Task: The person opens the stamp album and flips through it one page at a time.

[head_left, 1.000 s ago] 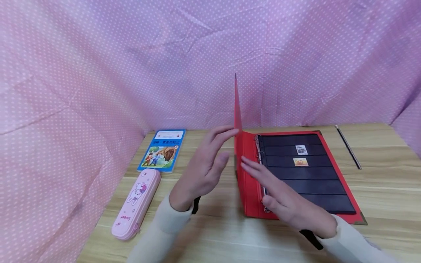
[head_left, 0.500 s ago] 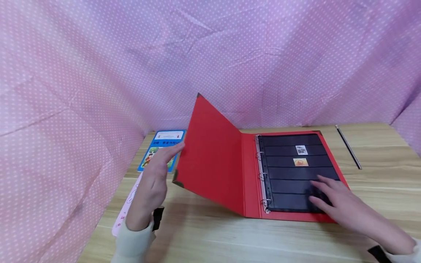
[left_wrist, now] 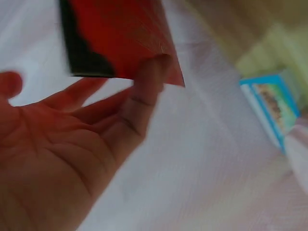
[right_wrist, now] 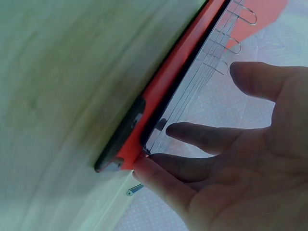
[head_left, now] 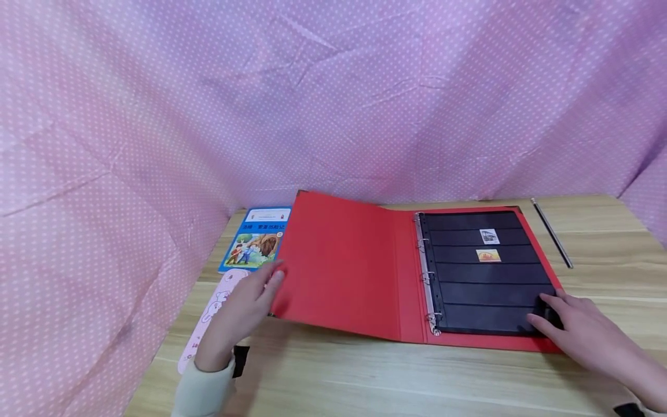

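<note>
Pink dotted cloth (head_left: 333, 98) backs the table (head_left: 365, 379) bearing a red binder (head_left: 409, 260), opened, its cover (head_left: 339, 266) seemingly not yet flat. Left hand (head_left: 237, 313), fingers relaxed, touches the cover's edge, thumb clear; right hand (head_left: 591, 330), fingers spread, gripping nothing, is at the black pages (head_left: 484, 294).

On the bench (head_left: 365, 376) before us, the binder (head_left: 411, 278) lies spread: its cover (head_left: 339, 266) to our left, the page (head_left: 484, 295) to our right, with the rings (head_left: 427, 278) along the page's left side. Two stamps sit in the page's farther rows, one stamp (head_left: 489, 236) just behind the other (head_left: 488, 255). Right of the binder we have the pencil (head_left: 552, 234). Left of it lies the book (head_left: 255, 243), partly behind the cover, with the pencil case (head_left: 208, 313) before it. The cloth (head_left: 333, 116) hangs behind everything. The left fingers (left_wrist: 144, 86) are at the cover's outer edge, though blur hides how they meet it; the right fingers (right_wrist: 207, 137) are at the page's near right corner.
</note>
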A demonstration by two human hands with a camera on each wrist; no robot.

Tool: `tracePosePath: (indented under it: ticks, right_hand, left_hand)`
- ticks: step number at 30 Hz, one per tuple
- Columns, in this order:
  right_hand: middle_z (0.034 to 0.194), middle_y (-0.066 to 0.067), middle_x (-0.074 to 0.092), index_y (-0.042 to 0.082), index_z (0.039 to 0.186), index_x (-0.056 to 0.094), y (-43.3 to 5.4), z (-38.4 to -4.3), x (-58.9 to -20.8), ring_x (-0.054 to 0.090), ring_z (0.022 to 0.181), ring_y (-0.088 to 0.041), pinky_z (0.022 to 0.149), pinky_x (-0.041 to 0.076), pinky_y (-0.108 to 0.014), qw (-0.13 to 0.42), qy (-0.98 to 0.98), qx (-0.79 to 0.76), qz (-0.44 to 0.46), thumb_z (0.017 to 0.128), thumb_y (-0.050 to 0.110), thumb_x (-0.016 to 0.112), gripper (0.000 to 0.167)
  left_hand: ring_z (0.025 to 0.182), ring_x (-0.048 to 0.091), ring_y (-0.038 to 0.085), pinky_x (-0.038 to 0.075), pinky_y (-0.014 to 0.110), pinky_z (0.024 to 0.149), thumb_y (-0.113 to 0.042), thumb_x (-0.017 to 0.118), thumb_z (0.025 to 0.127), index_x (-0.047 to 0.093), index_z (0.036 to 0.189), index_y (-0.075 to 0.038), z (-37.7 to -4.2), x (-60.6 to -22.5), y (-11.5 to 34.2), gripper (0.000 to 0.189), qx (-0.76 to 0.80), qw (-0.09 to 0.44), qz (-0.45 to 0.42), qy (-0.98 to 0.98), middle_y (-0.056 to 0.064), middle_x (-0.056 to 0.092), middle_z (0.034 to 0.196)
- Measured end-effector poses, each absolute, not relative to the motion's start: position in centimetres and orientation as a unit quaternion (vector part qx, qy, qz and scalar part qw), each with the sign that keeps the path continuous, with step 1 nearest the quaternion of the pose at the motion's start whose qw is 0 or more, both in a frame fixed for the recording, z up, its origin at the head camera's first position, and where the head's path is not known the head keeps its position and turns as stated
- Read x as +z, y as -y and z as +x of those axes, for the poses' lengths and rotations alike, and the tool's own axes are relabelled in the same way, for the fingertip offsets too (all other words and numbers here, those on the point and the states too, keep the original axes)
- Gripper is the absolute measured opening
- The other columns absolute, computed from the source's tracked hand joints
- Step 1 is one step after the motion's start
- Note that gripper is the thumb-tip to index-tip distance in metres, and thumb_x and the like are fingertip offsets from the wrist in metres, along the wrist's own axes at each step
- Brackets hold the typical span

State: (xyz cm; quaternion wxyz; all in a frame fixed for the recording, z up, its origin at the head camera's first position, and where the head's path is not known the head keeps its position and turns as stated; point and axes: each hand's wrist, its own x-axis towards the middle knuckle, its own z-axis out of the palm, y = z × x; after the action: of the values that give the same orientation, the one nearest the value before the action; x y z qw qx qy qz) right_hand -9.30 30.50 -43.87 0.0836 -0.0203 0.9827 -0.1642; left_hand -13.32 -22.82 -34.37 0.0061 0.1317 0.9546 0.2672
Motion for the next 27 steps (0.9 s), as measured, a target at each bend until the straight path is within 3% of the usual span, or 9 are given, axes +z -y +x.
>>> tracePosePath:
  ticks: [11,19,23,27]
  right_hand:
    - [0.12,-0.046,0.039,-0.018,0.121,0.049,-30.8,-9.6,-44.0,0.038,0.101,-0.056,0.081,0.035,-0.069,0.087,-0.982,-0.169,-0.014,0.092,0.057,0.048,0.081]
    - [0.121,-0.043,0.041,-0.012,0.126,0.048,-30.5,-9.6,-43.7,0.037,0.105,-0.056,0.082,0.033,-0.069,0.059,-0.975,-0.214,-0.022,0.095,0.05,0.049,0.07]
    - [0.123,-0.044,0.04,-0.012,0.126,0.048,-30.2,-9.3,-43.0,0.036,0.109,-0.058,0.083,0.031,-0.069,0.032,-0.973,-0.229,-0.023,0.097,0.043,0.049,0.062]
    - [0.124,-0.039,0.044,-0.003,0.129,0.052,-30.0,-8.9,-42.1,0.04,0.111,-0.055,0.081,0.033,-0.065,-0.01,-0.967,-0.253,-0.024,0.098,0.039,0.049,0.052]
  left_hand:
    - [0.123,0.039,0.045,0.044,0.057,0.089,-0.045,0.066,0.085,0.041,0.142,-0.008,-14.6,-39.6,20.7,0.072,0.112,0.156,0.059,-0.98,0.025,0.04,0.139]
    - [0.101,0.049,0.036,0.049,0.049,0.082,-0.051,0.073,0.077,0.047,0.135,-0.003,-14.7,-40.6,19.5,0.079,0.001,0.14,0.102,-0.985,0.024,0.052,0.114]
    - [0.104,0.048,0.04,0.048,0.05,0.085,-0.05,0.075,0.075,0.045,0.135,-0.001,-14.4,-41.1,19.0,0.083,-0.026,0.132,0.114,-0.984,0.028,0.05,0.116]
    - [0.105,0.048,0.04,0.049,0.05,0.086,-0.05,0.075,0.075,0.043,0.136,-0.001,-14.1,-41.4,18.8,0.084,-0.039,0.125,0.114,-0.985,0.029,0.049,0.118]
